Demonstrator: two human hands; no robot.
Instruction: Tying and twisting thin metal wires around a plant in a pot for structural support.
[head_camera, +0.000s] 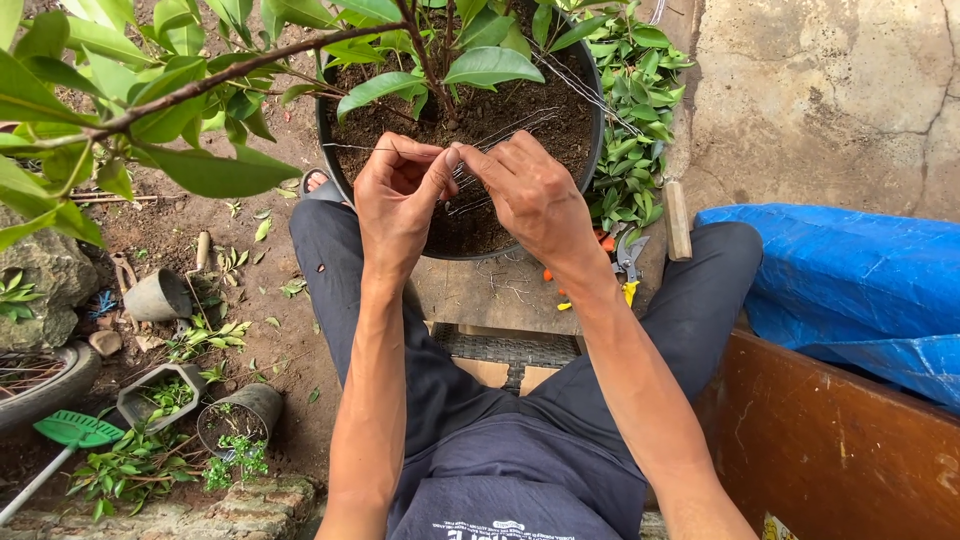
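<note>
Both hands (460, 195) pinch thin wires (500, 135) above pot rim (345, 180).

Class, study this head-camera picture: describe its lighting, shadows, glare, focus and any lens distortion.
Head view: soft, even daylight, no hard shadows or glare; the left hand, right hand and thin wires over the black pot are sharp; the close leafy branch looks slightly soft; the wide lens makes the forearms flare toward the bottom edge.
</note>
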